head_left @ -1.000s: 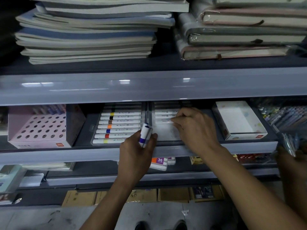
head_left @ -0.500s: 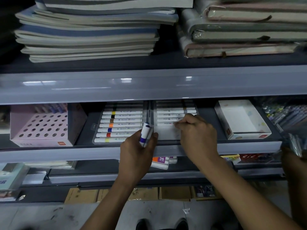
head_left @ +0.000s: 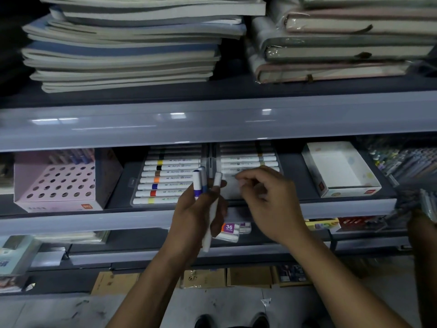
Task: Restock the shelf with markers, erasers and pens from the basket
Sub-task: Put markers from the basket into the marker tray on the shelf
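My left hand (head_left: 197, 214) grips a small bunch of white markers (head_left: 201, 183) upright in front of the middle shelf (head_left: 71, 220); one has a blue band, and another (head_left: 211, 216) hangs lower through my fingers. My right hand (head_left: 267, 200) is just to the right, fingers loosely curled, its fingertips close to that marker's cap; whether they touch it is unclear. Behind lie two clear trays of acrylic markers: the left tray (head_left: 165, 181) full of coloured bands, the right tray (head_left: 248, 162) with several markers at the back. The basket is out of view.
A pink box with round holes (head_left: 56, 183) stands at the shelf's left, an open white box (head_left: 340, 171) at its right, with packed pens (head_left: 406, 159) beyond. Notebooks (head_left: 123, 50) are stacked above. A "36 colors" pack (head_left: 230, 229) lies below. Another person's hand (head_left: 423, 230) is at the right edge.
My right hand has drawn back from the right tray toward my left hand. The markers in my left hand have risen, and one now hangs lower in the grip.
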A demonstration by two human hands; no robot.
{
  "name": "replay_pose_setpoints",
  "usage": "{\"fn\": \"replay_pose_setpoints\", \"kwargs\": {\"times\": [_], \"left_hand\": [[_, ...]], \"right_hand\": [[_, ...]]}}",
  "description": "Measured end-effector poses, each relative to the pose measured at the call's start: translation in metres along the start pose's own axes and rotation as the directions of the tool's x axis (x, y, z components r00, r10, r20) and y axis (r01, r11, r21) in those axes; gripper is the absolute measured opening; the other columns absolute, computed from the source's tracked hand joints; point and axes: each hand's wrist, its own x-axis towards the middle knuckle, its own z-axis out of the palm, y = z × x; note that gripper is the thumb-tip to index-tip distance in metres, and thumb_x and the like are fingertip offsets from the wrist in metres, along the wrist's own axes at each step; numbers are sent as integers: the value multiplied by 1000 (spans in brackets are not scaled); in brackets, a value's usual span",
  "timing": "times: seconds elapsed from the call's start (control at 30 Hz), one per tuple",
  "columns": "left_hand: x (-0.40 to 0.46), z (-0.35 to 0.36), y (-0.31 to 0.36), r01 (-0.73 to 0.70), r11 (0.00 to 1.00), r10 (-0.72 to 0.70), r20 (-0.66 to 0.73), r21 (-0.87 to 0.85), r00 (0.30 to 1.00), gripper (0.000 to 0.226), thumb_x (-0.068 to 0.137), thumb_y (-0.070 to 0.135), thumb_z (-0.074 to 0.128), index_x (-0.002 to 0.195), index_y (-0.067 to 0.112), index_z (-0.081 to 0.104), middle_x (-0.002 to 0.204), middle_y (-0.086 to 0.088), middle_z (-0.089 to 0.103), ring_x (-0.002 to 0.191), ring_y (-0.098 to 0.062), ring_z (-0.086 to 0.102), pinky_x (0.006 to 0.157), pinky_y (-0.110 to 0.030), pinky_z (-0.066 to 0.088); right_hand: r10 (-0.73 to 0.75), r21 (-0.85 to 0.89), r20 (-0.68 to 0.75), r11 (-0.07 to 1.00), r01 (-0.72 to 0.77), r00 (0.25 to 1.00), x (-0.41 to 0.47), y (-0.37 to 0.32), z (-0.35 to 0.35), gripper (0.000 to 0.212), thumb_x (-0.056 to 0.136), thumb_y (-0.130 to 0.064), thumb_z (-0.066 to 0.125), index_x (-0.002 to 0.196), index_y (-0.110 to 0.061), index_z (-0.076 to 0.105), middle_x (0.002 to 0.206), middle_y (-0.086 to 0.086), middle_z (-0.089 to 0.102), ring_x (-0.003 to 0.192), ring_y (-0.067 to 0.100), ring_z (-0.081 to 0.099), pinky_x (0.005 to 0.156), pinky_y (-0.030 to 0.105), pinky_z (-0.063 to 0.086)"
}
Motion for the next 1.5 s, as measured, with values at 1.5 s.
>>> {"fn": "replay_pose_setpoints", "kwargs": {"times": [1.5], "left_hand": [[3,-5,-19,-148,625,386,-140,766,912,20,95,27,75,78,19,69,62,9,63,63,-14,63,54,-16,42]], "right_hand": [[-85,-571,207,799,190,975,27,19,-10,23,87,-10,80,107,-22,83,97,-2,67,100,21,61,69,39,60]]}}
